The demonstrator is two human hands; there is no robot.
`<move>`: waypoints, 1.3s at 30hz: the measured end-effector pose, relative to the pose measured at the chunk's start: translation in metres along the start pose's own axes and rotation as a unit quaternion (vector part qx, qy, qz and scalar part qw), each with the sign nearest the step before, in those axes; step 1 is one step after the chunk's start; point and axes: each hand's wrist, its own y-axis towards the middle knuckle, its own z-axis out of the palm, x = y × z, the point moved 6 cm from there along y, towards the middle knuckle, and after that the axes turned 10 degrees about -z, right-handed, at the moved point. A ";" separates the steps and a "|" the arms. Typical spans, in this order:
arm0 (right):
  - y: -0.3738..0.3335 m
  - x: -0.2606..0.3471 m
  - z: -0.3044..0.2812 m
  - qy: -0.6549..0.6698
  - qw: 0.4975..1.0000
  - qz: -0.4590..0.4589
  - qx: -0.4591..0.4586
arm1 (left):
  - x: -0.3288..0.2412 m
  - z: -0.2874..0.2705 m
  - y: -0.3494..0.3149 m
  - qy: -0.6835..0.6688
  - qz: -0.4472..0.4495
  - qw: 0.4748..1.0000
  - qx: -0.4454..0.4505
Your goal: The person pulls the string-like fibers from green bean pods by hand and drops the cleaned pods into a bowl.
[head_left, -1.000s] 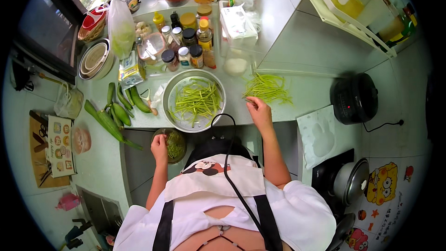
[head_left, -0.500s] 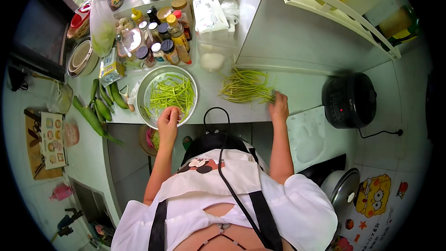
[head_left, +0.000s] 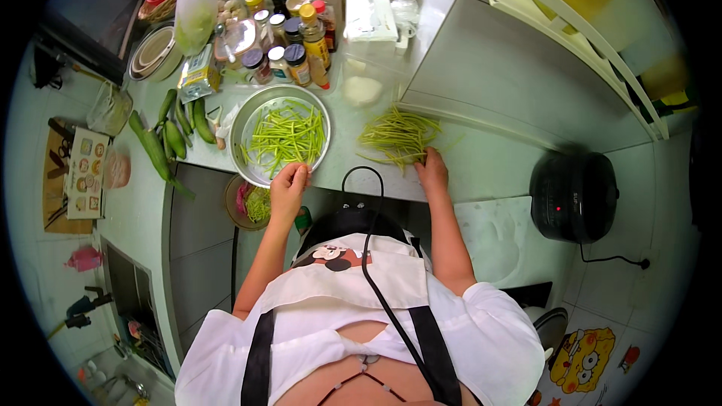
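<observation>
"From where you're standing, where are the green stems?"

"In two lots. The long stems lie in a loose heap on the pale desk, to the right of the metal basin. Shorter green pieces lie inside that basin, crossing one another every which way."

"And the left hand?"

"It's at the basin's near rim, thumb and fingertips pressed together. Whether a bit of stem is caught between them, I can't tell."

"What about the right hand?"

"At the near right end of the heap, touching the stems there, fingers bent. I can't see it well enough to say whether it's pinching any."

"Something's sitting below the desk's edge, isn't it?"

"A round bowl, lower than the desk and on the person's left. There are green scraps in it, with something pink beside them."

"And around the basin?"

"Off to its left, dark green gourds lie in a group, the longest poking out past the edge. Behind it stands a cluster of jars and bottles. Well over to the right there's a black cooker showing a small red light, its cord running to the wall."
</observation>
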 end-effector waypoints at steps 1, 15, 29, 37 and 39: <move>0.003 0.006 0.004 -0.007 1.000 0.006 0.008 | -0.002 -0.001 0.000 0.005 0.004 1.000 -0.003; 0.000 0.025 -0.063 -0.048 0.988 0.103 -0.108 | -0.026 -0.035 0.012 0.024 0.009 0.999 0.021; 0.011 0.190 -0.087 0.056 0.986 -0.043 -0.148 | -0.098 -0.056 0.022 0.182 0.229 0.956 -0.005; 0.009 0.310 -0.086 0.174 0.965 -0.167 -0.105 | -0.148 -0.052 0.005 0.282 0.382 0.878 -0.065; 0.009 0.327 -0.085 0.200 0.959 -0.178 -0.095 | -0.140 -0.057 0.008 0.288 0.386 0.874 -0.066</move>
